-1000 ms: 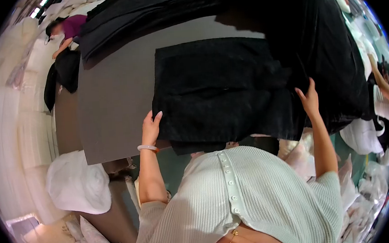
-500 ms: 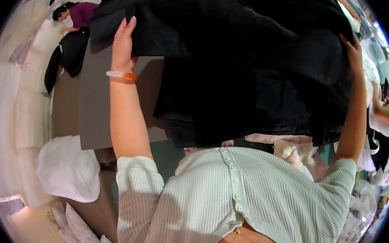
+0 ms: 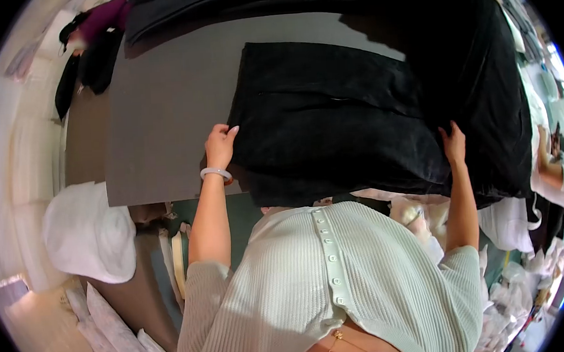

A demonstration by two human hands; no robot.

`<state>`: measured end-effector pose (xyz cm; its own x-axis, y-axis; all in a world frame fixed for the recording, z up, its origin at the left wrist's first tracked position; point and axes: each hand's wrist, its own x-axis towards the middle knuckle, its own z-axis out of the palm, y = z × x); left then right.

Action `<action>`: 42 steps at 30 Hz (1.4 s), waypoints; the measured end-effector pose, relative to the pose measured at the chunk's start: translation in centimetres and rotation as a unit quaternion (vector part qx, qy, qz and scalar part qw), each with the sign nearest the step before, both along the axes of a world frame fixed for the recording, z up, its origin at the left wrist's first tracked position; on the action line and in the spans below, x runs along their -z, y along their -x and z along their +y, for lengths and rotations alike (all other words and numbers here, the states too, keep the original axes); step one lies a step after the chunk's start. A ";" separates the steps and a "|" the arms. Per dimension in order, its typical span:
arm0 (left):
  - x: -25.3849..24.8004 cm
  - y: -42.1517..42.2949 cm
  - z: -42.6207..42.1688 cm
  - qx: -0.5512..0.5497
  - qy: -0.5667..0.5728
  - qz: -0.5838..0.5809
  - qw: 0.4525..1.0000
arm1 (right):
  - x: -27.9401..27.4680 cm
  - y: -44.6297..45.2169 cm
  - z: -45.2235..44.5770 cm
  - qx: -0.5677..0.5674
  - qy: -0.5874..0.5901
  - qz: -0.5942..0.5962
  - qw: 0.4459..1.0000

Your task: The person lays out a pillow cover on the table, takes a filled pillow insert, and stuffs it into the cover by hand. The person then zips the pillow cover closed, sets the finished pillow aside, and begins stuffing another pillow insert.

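Observation:
A folded black garment [image 3: 331, 127] lies flat before me, at the front edge of the grey table; its exact kind is hard to tell. My left hand [image 3: 220, 147] is at its left edge, thumb on top and fingers curled at the cloth. On the right, my right hand [image 3: 453, 143] grips the cloth near its right end, fingertips partly lost against the black. Beyond that hand is a large heap of black cloth [image 3: 486, 96].
A row of folded black cloth [image 3: 244, 5] lines the back of the grey table [image 3: 160, 119]. A white bundle [image 3: 90, 232] sits at left, above plastic-wrapped packs [image 3: 116, 325]. A person in purple [image 3: 102, 22] bends at the far left; another person's arm [image 3: 545, 157] shows at right.
Both hands have come down toward me and closer together, bringing the black cloth down flat. More of the grey tabletop now shows between it and the back row.

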<state>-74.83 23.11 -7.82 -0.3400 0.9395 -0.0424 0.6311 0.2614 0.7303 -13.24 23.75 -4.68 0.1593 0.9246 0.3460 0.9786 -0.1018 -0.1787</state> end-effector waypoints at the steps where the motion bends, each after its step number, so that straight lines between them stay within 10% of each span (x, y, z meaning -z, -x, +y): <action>1: 0.0 0.0 -0.3 -0.002 0.003 0.019 1.000 | 0.9 -0.6 -0.4 0.092 0.075 0.068 0.991; 6: -1.2 -0.3 -1.2 0.043 0.092 0.103 0.989 | 0.0 1.1 -4.0 0.175 0.039 0.162 0.970; 11: -0.5 -0.5 -2.1 0.043 -0.053 0.145 0.987 | -1.0 2.9 -8.6 0.208 -0.005 0.222 0.953; 15: -1.8 -0.9 -1.3 0.035 -0.046 0.105 0.993 | -1.0 1.8 -9.3 0.080 0.038 0.327 0.941; 20: -5.4 -1.5 1.1 -0.005 0.017 -0.260 0.965 | -8.2 0.3 -3.6 -0.022 -0.040 0.617 0.786; 27: -1.2 -0.2 -0.9 -0.042 0.054 -0.261 0.963 | 2.6 -0.8 -8.3 0.144 0.019 0.243 0.959; 33: -1.2 -0.2 -1.6 -0.047 0.125 -0.204 0.970 | 0.8 3.8 -10.1 0.232 -0.030 0.301 0.924; 35: -3.3 -1.1 -0.9 -0.009 0.143 -0.244 0.959 | -2.4 4.3 -9.2 0.279 0.138 0.441 0.842; 36: -3.5 -0.8 -0.3 -0.011 0.142 -0.244 0.959 | -1.4 2.6 -8.4 0.174 0.076 0.269 0.944; 39: -6.3 0.1 1.5 0.056 0.094 -0.232 0.966 | -6.8 0.6 -5.7 0.131 0.128 0.232 0.955; 42: -8.4 0.4 1.8 0.066 0.045 -0.315 0.946 | -9.5 0.1 -4.5 0.076 0.022 0.497 0.864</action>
<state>-75.22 24.93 0.60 -0.1010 0.9548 -0.2796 0.1101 0.2901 0.9507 -13.36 19.21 4.83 0.4784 0.8756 -0.0662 0.3194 -0.2438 -0.9157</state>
